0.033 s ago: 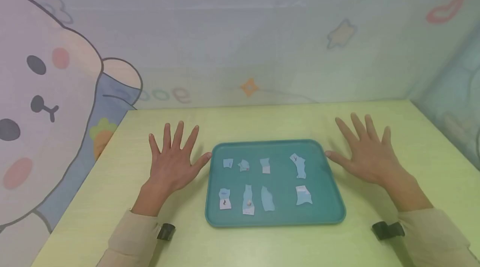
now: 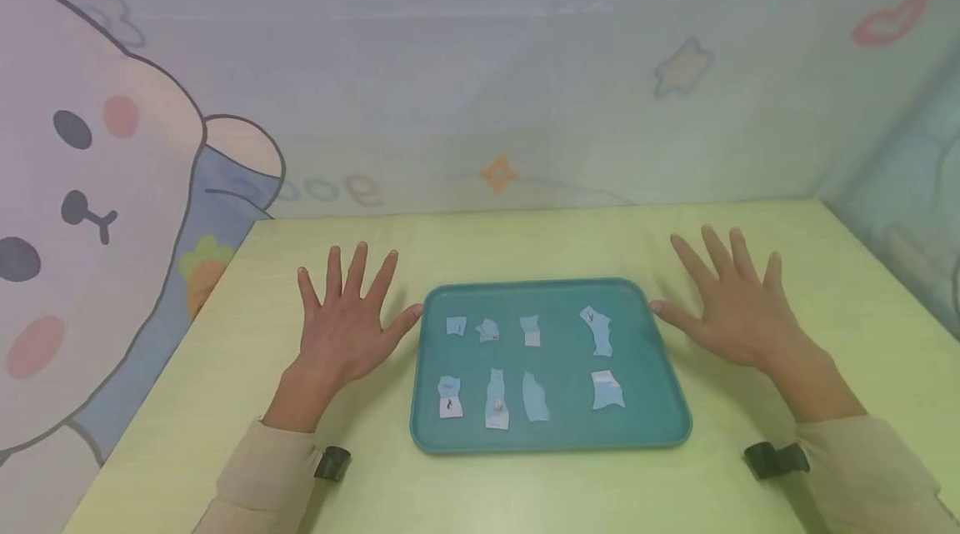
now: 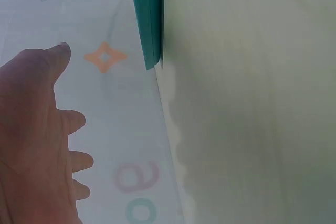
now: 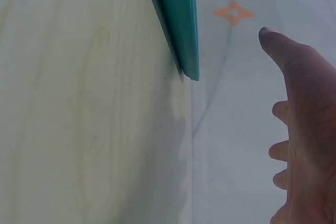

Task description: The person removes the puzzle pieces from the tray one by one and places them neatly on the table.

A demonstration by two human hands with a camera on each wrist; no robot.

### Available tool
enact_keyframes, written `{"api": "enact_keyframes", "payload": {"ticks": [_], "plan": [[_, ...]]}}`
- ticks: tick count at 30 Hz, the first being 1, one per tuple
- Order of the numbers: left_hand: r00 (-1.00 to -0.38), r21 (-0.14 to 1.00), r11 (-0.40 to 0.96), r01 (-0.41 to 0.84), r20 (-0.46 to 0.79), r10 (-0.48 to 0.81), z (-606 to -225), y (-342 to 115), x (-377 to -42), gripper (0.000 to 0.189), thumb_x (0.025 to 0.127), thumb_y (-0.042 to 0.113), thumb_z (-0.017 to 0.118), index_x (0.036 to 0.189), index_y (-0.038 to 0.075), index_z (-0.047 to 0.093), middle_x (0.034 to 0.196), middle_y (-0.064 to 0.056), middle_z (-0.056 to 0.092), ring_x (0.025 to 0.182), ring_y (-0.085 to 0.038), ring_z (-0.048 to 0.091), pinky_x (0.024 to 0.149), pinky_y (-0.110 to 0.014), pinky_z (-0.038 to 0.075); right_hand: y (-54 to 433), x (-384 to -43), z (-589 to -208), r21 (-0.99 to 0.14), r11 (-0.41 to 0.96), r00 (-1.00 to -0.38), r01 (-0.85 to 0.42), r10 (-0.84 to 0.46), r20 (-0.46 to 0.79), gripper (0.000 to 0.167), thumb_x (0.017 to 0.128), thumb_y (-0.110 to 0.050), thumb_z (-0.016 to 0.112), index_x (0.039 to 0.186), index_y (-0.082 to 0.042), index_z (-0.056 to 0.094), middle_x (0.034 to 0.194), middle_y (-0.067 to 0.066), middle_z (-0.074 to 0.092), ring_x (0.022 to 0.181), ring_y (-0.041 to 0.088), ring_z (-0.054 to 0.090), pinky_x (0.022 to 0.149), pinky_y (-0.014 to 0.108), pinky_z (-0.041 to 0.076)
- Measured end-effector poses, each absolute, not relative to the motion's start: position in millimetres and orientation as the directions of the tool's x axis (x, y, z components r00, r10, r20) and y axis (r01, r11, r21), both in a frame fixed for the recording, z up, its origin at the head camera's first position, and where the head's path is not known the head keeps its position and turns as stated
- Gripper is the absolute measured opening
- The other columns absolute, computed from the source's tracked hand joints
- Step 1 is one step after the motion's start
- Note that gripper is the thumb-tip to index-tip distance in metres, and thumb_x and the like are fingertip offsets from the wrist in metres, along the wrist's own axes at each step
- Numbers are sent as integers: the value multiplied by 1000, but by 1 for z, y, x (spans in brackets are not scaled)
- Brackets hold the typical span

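Note:
A teal tray (image 2: 645, 434) lies on the table with several torn paper scraps on it, in two rough rows. They are pale blue, some with white parts. A long scrap (image 2: 597, 332) is at the far right; a blue-and-white scrap (image 2: 607, 391) lies below it. At the near left is a scrap with a dark mark (image 2: 450, 397). My left hand (image 2: 345, 338) is spread, back up, left of the tray, its thumb close to the rim. On the other side my right hand (image 2: 742, 313) is spread likewise. Both hold nothing; whether the thumbs touch the tray I cannot tell.
The pale yellow table (image 2: 525, 492) ends at a cloth backdrop (image 2: 465, 84) with printed figures, including a large bear (image 2: 112, 267) at the left. Black bands (image 2: 776, 461) show at both wrists. In the left wrist view the tray's edge (image 3: 148, 19) stands beside the table surface.

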State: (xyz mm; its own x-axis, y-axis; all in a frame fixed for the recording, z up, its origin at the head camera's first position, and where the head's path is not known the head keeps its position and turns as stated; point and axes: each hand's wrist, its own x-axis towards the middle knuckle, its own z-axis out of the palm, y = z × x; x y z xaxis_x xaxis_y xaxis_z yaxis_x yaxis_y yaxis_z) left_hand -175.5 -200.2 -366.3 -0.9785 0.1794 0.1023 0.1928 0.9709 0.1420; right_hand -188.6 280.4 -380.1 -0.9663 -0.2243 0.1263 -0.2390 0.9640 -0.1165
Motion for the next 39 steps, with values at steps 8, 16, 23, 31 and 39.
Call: {"api": "enact_keyframes", "payload": {"ticks": [8,16,23,31,39], "plan": [[-979,261,945,199,10,204,-360,-190,-171,78,104,53,54,166,8,34,156,-23,53,141,-46,51,109,-65,44,265,-173,-367,-369,866,-942,-337,-311,128,89,94,-53,74,164,-11,39,158,24,49,144,49,45,111,70,38],[-967,331,940,83,-202,156,-363,-175,-163,62,102,32,62,155,2,50,105,-10,76,88,-22,69,66,-38,52,233,-159,-370,-588,703,-853,-400,-520,-42,45,87,-25,86,126,-6,74,82,-10,66,74,4,58,68,25,51],[-949,356,930,95,-250,192,-371,-172,-159,59,102,22,60,155,-1,49,84,-7,68,77,-19,61,64,-34,47,222,-152,-374,-618,681,-796,-393,-588,-143,42,82,-23,89,118,-6,75,73,-12,60,64,2,53,62,22,47],[-943,417,903,105,-248,224,-371,-170,-157,65,101,16,56,160,-5,38,72,-3,60,61,-16,53,55,-30,39,221,-151,-377,-569,708,-787,-417,-595,-163,44,83,-24,89,121,-7,74,72,-13,57,64,0,50,63,22,44],[-937,445,891,90,-265,227,-373,-168,-154,68,102,14,52,163,-6,29,61,0,49,53,-14,48,53,-29,38,220,-151,-379,-559,703,-780,-440,-607,-150,39,85,-23,87,118,-7,74,70,-13,54,63,0,48,63,21,42]]}}
